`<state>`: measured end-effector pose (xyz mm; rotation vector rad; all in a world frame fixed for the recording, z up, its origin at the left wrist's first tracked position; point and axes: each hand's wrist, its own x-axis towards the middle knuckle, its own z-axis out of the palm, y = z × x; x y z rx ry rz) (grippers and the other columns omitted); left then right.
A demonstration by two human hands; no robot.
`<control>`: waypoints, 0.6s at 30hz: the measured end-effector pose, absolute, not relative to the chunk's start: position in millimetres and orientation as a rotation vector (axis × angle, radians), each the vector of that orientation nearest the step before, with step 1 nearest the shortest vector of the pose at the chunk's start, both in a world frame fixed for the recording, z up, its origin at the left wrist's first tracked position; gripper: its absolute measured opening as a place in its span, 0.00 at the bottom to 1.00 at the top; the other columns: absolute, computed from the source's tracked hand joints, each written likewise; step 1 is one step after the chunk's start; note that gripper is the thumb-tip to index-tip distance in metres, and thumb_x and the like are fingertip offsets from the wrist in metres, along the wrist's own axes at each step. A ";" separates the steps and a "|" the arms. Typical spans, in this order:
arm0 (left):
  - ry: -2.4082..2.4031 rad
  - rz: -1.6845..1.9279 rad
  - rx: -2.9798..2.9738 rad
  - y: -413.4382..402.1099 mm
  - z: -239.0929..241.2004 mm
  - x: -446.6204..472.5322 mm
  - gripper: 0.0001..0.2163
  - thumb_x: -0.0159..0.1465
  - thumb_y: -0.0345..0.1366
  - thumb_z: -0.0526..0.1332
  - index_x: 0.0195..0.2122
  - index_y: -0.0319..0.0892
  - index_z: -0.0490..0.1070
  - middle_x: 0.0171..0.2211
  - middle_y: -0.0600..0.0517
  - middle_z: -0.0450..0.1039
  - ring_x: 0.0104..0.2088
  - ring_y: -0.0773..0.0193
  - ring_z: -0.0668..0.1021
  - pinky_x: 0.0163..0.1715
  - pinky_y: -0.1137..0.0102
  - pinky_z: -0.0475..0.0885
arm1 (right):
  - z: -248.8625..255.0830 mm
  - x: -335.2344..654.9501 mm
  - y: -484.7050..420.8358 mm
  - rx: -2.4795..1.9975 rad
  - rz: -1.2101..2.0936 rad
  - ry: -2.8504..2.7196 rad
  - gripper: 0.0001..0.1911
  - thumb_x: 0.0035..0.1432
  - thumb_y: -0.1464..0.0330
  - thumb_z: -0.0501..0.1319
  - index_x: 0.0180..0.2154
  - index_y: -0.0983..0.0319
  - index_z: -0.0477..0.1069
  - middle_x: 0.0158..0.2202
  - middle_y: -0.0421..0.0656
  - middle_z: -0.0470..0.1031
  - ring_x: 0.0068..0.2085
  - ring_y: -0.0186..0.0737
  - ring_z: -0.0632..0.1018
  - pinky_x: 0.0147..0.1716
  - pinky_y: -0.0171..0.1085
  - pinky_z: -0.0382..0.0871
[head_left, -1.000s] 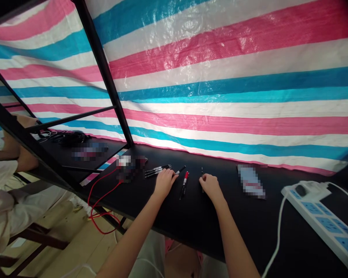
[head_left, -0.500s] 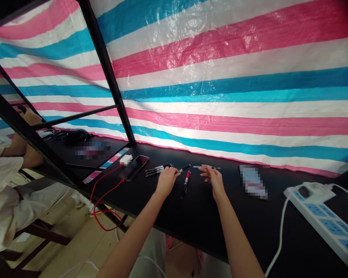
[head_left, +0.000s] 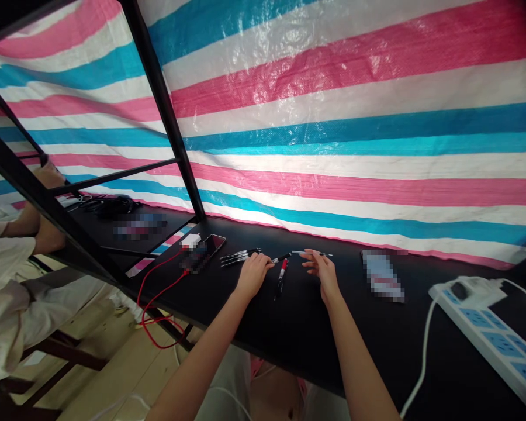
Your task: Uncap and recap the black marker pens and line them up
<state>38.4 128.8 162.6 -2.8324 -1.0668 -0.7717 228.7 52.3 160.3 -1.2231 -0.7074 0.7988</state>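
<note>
Over the black table, my left hand point(head_left: 253, 272) pinches a black pen barrel point(head_left: 283, 257) between thumb and fingertips. The barrel points right, towards a thin pale pen refill point(head_left: 298, 252). My right hand point(head_left: 321, 268) has this refill at its index finger and thumb, with the other fingers loosely spread. The refill sticks out on both sides of the hand; the exact grip is partly hidden. Below the barrel lies a pen with a red upper part point(head_left: 282, 273), pointing towards me. Several black and clear pens point(head_left: 236, 257) lie side by side left of my left hand.
A phone point(head_left: 214, 244) and a white charger point(head_left: 190, 240) with red cables point(head_left: 158, 266) lie at left. To the right are a blurred packet point(head_left: 383, 278) and a white power strip point(head_left: 486, 327). A black metal frame point(head_left: 175, 140) stands left; beyond it sits another person point(head_left: 9, 292).
The pen barrel in my left hand has shifted slightly right, so its end now reaches close to the refill's left tip. My right hand has hardly moved.
</note>
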 end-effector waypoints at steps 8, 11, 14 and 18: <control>-1.066 -0.769 -2.827 130.0 160.3 38.3 0.10 0.65 0.39 0.48 0.34 0.42 0.66 0.32 0.52 0.68 0.36 0.64 0.67 0.37 0.69 0.60 | 160.5 226.8 52.4 -1.201 0.855 -0.707 0.22 0.49 0.54 0.56 0.38 0.63 0.71 0.37 0.47 0.76 0.30 0.36 0.76 0.21 0.30 0.64; -1.067 -0.777 -2.823 129.9 159.9 38.4 0.10 0.65 0.39 0.48 0.34 0.42 0.66 0.31 0.52 0.68 0.35 0.64 0.67 0.37 0.69 0.60 | 159.3 226.9 53.3 -1.199 0.842 -0.687 0.21 0.48 0.54 0.57 0.37 0.63 0.71 0.36 0.47 0.76 0.29 0.36 0.76 0.20 0.29 0.63; -1.042 -0.785 -2.825 129.5 159.9 37.8 0.11 0.65 0.39 0.47 0.34 0.42 0.66 0.32 0.52 0.68 0.36 0.64 0.67 0.37 0.69 0.60 | 158.2 228.5 53.9 -1.213 0.835 -0.687 0.20 0.48 0.54 0.56 0.36 0.63 0.71 0.34 0.46 0.77 0.27 0.36 0.75 0.20 0.29 0.62; -0.972 -0.781 -2.856 128.4 160.2 37.4 0.11 0.65 0.39 0.48 0.34 0.42 0.66 0.32 0.52 0.68 0.36 0.64 0.67 0.38 0.69 0.60 | 159.0 229.3 53.1 -1.249 0.784 -0.754 0.19 0.51 0.54 0.55 0.34 0.64 0.70 0.31 0.46 0.76 0.25 0.34 0.74 0.19 0.28 0.61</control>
